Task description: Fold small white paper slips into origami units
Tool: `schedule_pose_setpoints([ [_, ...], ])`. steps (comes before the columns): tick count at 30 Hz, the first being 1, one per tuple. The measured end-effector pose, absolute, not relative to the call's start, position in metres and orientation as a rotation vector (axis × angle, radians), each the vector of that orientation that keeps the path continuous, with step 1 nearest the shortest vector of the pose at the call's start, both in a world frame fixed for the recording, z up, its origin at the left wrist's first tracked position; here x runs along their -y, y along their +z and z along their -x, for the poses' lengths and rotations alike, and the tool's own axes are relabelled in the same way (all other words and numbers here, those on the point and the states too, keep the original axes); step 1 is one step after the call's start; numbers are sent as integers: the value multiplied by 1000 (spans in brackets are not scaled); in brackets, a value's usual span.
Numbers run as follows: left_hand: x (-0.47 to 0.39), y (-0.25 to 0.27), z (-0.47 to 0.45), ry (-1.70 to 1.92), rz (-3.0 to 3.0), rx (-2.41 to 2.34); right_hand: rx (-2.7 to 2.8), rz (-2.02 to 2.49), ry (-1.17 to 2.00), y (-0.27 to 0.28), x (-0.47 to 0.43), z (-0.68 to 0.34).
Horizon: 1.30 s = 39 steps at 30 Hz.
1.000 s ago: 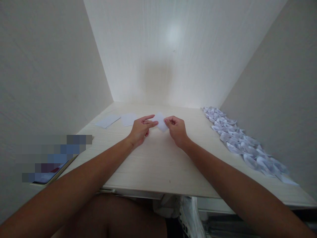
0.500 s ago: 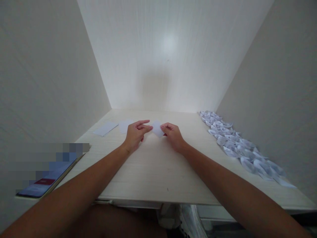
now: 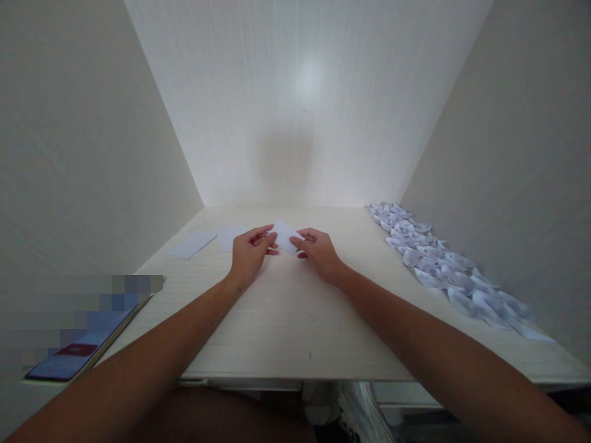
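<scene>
Curling inward now, the left hand (image 3: 250,252) is bringing in the forefinger that was reaching out straight half a second ago, and the small white paper (image 3: 284,235) is turning, its edges running at a new angle. I'm seeing it at the centre of the frame, being pinched from both sides: left thumb and fingers are gripping its left edge, while the right hand (image 3: 319,251) is nipping the lower right, thumb lying on top. I'm not managing to tell whether it's resting on the table (image 3: 290,332) or hanging just above. I'm reckoning on something nearly weightless, thin and bendy, probably creasing under any hard squeeze and maybe sliding a little between dry fingertips. Corners and edges are looking like the best holds, leaving the middle flat. Elsewhere, little is shifting: folded papers (image 3: 443,264) are lying in a long band at right, flat white sheets (image 3: 191,245) are lying centre left, a phone-like device (image 3: 85,347) is sitting lower left, and the whole view is drifting slightly leftward.
</scene>
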<state>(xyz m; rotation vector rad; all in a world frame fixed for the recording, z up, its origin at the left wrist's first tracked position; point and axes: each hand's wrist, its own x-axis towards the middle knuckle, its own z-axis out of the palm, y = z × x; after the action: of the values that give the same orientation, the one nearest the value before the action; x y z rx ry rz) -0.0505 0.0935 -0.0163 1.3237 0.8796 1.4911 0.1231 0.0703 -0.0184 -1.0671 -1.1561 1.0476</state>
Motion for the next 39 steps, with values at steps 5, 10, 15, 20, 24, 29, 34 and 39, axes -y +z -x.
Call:
schedule_pose_setpoints([
  [5, -93, -16, 51, 1562, -1244, -872, 1057, 1046, 1010, -20, -70, -120],
  [10, -94, -17, 53, 1575, -1288, -912, 1013, 1034, 950, -17, -71, -120],
  [15, -94, -17, 53, 1571, -1298, -943, 1004, 1035, 950, -13, -70, -122],
  [20, -94, -16, 54, 1571, -1308, -941, 1018, 1041, 955, -13, -70, -123],
  [24, -95, -15, 54, 1575, -1308, -944, 1028, 1040, 960, -14, -71, -125],
  [29, -94, -15, 55, 1584, -1310, -949, 1054, 1029, 974, -16, -74, -126],
  [34, -98, -14, 57, 1569, -1313, -946, 1133, 1012, 993, -14, -70, -124],
  [39, -99, -9, 63, 1425, -1339, -907, 1239, 988, 991, -8, -65, -126],
])
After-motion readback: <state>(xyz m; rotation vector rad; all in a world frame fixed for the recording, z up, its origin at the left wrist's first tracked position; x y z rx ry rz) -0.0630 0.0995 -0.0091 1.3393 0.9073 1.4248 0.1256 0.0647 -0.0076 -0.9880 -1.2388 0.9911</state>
